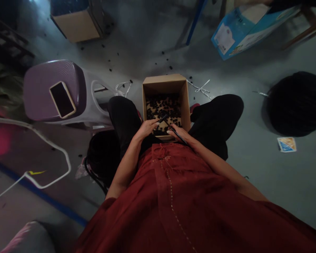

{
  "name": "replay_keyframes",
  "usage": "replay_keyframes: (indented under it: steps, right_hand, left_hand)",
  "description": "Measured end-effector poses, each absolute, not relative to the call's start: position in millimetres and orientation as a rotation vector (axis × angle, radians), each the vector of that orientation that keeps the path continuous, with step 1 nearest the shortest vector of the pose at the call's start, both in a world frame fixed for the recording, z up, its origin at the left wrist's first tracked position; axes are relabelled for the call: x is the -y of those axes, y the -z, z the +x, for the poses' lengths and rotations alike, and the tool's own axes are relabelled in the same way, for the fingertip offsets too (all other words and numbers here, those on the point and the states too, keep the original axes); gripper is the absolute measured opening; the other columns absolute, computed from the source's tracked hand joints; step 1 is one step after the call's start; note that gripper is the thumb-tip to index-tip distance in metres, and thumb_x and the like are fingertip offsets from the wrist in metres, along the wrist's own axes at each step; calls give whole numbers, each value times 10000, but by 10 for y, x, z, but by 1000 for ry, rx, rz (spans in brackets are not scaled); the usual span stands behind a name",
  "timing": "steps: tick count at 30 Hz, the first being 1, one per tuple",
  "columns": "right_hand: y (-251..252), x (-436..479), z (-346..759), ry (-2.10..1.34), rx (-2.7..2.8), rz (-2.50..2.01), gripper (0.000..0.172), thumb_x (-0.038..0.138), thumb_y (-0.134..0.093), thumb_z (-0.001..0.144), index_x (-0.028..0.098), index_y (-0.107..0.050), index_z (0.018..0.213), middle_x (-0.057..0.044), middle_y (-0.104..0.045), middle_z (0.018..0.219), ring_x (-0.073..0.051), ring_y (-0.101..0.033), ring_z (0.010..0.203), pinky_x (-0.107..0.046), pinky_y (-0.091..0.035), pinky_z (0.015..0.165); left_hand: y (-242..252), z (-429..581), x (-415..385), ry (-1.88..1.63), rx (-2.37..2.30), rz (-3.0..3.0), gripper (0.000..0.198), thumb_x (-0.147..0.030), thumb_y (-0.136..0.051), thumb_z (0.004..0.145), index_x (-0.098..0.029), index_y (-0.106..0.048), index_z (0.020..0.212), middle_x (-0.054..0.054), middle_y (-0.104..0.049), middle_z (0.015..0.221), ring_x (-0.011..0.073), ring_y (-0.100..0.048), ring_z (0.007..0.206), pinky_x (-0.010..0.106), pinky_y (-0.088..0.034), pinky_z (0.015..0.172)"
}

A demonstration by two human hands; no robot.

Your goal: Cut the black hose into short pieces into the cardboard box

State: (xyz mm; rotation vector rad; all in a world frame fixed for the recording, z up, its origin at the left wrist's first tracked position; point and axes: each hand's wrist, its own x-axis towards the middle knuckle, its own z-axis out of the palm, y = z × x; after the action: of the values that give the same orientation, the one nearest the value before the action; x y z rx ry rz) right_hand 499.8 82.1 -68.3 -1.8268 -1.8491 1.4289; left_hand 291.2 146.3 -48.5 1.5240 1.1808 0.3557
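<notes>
Phone (pixel 62 99) lies flat on purple stool (pixel 42 80), far left. Blue carton (pixel 242 30) far right. Black bag (pixel 298 103) right.

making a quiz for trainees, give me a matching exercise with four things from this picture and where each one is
Things:
1. phone
2. cardboard box of small black pieces
3. thin black stick
4. blue carton

Places:
A. lying on the floor at top right
B. between the person's knees
C. on the purple stool
D. in the right hand, its tip meeting the left hand

Pairs: 1-C, 2-B, 3-D, 4-A
</notes>
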Motion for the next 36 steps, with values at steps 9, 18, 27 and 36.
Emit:
replay_keyframes:
  steps: [9,18,27,36]
  right_hand:
    - [710,-829,4982,-1333,1887,-1852,339,328,-481,804,198,-521,1115,-52,-642,906,-203,-591,808,-296,-436,727]
    - [762,-824,4987,-1263,1927,-1852,321,306,-451,782,193,-529,1072,-52,-643,865,-192,-586,753,-260,-409,669]
    - [773,-825,4987,-1227,1967,-1856,265,287,-425,790,196,-518,1021,-48,-638,825,-184,-581,727,-245,-397,644]
    - [776,-833,4987,-1179,2006,-1887,279,285,-430,793,198,-511,1045,-51,-653,830,-182,-587,715,-241,-393,636]
  left_hand:
    - [533,2922,-1457,-400,-1161,1579,364,-297,-475,842,-140,-642,1125,8,-603,707,111,-507,643,209,-389,619]
    - [453,2955,-1440,-397,-1195,1546,371,-295,-469,839,-132,-637,1127,2,-563,643,96,-458,570,189,-349,534]
    - [510,2968,-1444,-390,-1219,1525,386,-287,-467,840,-121,-621,1153,-2,-563,646,92,-463,576,186,-351,549]
    - [486,2988,-1450,-410,-1230,1512,377,-317,-478,832,-127,-645,1111,-7,-555,638,90,-445,561,193,-332,540]
